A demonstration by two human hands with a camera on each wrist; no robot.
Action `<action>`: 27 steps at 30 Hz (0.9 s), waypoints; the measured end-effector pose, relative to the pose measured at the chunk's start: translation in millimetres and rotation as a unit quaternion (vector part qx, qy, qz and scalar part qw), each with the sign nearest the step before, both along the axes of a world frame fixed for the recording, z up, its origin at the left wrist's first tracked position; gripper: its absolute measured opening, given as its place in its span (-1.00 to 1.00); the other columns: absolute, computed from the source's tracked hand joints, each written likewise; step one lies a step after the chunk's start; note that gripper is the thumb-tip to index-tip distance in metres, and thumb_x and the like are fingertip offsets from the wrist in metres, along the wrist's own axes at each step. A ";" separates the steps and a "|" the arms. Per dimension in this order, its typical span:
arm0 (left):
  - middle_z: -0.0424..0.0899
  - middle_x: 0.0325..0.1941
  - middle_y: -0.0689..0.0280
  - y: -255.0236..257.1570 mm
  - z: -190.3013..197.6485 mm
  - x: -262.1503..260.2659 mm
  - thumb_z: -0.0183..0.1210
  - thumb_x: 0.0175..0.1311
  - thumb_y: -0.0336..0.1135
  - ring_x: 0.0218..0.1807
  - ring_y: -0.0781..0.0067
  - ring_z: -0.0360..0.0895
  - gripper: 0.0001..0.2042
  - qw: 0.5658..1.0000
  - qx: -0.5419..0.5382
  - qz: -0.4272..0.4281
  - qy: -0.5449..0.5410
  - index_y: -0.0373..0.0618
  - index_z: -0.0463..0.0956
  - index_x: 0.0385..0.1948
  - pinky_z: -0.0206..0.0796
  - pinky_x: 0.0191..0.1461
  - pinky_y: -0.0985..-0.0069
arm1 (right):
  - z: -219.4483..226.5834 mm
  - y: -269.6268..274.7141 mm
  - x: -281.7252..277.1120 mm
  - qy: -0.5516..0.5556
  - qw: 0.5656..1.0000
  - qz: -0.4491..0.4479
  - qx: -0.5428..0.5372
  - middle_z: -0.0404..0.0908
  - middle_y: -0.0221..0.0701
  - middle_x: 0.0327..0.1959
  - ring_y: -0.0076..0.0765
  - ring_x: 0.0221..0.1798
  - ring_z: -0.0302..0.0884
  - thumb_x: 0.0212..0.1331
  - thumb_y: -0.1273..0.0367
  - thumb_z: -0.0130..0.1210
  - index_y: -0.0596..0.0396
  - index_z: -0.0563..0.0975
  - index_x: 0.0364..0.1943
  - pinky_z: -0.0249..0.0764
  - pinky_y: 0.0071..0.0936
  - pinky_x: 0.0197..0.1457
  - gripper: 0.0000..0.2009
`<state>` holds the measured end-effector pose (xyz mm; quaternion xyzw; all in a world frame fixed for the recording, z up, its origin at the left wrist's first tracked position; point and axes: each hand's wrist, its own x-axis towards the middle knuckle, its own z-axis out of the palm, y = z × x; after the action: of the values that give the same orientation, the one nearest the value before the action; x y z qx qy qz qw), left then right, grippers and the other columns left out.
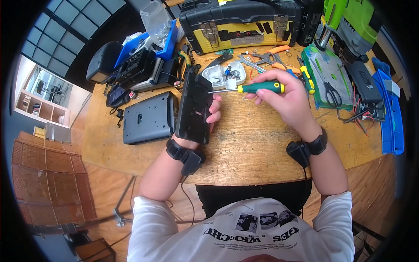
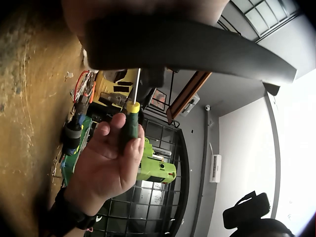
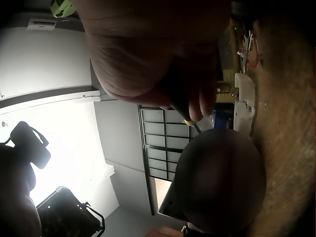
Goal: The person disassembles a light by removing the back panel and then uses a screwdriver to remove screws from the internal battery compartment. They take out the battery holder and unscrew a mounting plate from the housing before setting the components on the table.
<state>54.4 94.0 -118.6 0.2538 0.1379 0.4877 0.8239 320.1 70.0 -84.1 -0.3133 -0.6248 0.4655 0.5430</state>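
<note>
My left hand [image 1: 214, 112] grips a black plastic housing [image 1: 187, 111], stood up on its edge above the table, its fingers showing round the right side. In my right hand [image 1: 291, 99] is a screwdriver [image 1: 262, 87] with a green and yellow handle, pinched between thumb and fingers. Its thin shaft points left, the tip right at the housing's upper part. From the left wrist view, the housing [image 2: 187, 47] spans the top, with the screwdriver handle [image 2: 129, 126] below it. The right wrist view is dark, the screwdriver's yellow collar [image 3: 189, 122] showing beyond the fingers.
A larger black case [image 1: 150, 118] lies left on the wooden table [image 1: 244, 153]. Behind are a white parts tray [image 1: 238, 72], pliers [image 1: 266, 56] and a yellow-black toolbox [image 1: 244, 32]. Scissors [image 1: 332, 94] lie on a green-edged board [image 1: 321, 74] at right, below a green drill stand [image 1: 334, 17].
</note>
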 end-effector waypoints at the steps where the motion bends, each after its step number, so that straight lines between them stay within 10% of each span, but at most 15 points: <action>1: 0.58 -0.10 0.01 1.5 -1.5 -2.6 -0.09 0.62 -0.14 -0.33 0.40 0.45 -0.62 1.000 0.001 0.001 0.000 -0.32 0.41 0.16 0.33 -0.44 0.58 | -0.6 1.2 1.1 0.000 1.000 0.001 0.001 0.68 -0.21 -0.02 -0.31 0.00 0.75 0.35 0.60 0.14 0.31 0.54 0.04 0.68 -0.47 0.00 -0.78; 4: 0.58 -0.07 -0.06 4.9 0.6 -5.3 -0.16 0.66 0.04 -0.32 0.38 0.40 -0.52 0.998 0.020 0.010 0.057 -0.27 0.42 0.14 0.32 -0.43 0.58 | -2.8 5.1 2.7 -0.109 0.994 0.002 0.011 0.69 -0.27 0.00 -0.37 0.02 0.73 0.26 0.61 0.22 0.29 0.58 0.01 0.66 -0.48 0.09 -0.76; 10: 0.69 -0.22 0.00 -0.1 26.0 8.8 -0.06 0.64 -0.23 -0.54 0.46 0.49 -0.84 0.950 0.029 0.128 0.283 -0.09 0.25 -0.07 0.31 -0.59 0.51 | -23.3 9.6 -0.5 -0.145 0.985 0.057 -0.078 0.71 -0.37 -0.02 -0.51 0.05 0.68 0.20 0.60 0.29 0.24 0.61 0.07 0.59 -0.50 0.20 -0.67; 17: 0.70 -0.30 0.11 1.6 12.8 17.4 -0.06 0.63 -0.24 -0.62 0.51 0.47 -0.87 0.863 0.155 0.185 0.444 -0.06 0.31 -0.02 0.26 -0.65 0.57 | -30.6 1.9 -14.7 -0.283 0.958 0.010 0.040 0.73 -0.16 -0.10 -0.16 -0.04 0.70 0.25 0.47 0.24 0.23 0.60 0.07 0.58 -0.32 0.07 -0.69; 27: 0.59 -0.30 0.19 -3.3 35.0 13.3 -0.01 0.61 -0.27 -0.47 0.44 0.48 -0.88 0.953 0.008 0.098 0.287 -0.08 0.38 -0.12 0.29 -0.57 0.51 | -29.0 0.5 -18.1 -0.275 0.954 -0.013 0.117 0.72 -0.01 -0.10 0.13 -0.04 0.69 0.24 0.48 0.14 0.23 0.61 0.03 0.58 -0.14 0.02 -0.71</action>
<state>67.7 90.7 -83.6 0.3751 0.3890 0.4732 0.6958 302.1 70.5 -113.1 -0.3720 -0.7959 0.2779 0.3886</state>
